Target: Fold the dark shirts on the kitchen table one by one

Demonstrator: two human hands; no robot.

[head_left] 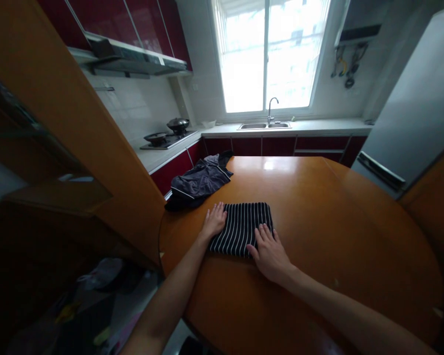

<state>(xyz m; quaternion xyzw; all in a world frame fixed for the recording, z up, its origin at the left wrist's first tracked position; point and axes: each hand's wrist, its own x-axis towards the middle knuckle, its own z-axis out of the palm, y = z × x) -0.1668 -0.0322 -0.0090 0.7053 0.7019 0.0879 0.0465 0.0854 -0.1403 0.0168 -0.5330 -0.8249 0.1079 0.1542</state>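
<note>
A black cloth with white stripes point(242, 229), folded into a flat, roughly square bundle, lies on the wooden table in front of me. My left hand point(214, 220) rests flat along its left edge, fingers stretched out and pointing away from me. On the near right corner lies my right hand point(269, 252), fingers extended and thumb spread to the left over the stripes. Neither hand grips the fabric. Just beyond my left hand is a crumpled heap of dark clothing point(202, 180) with pale piping.
The round wooden table point(336, 227) fills the middle. Behind it run a counter with a sink point(264, 126) and a stove point(168, 140) bearing two pans. A refrigerator point(403, 113) stands at the right, a wooden cabinet frame point(96, 133) at the left.
</note>
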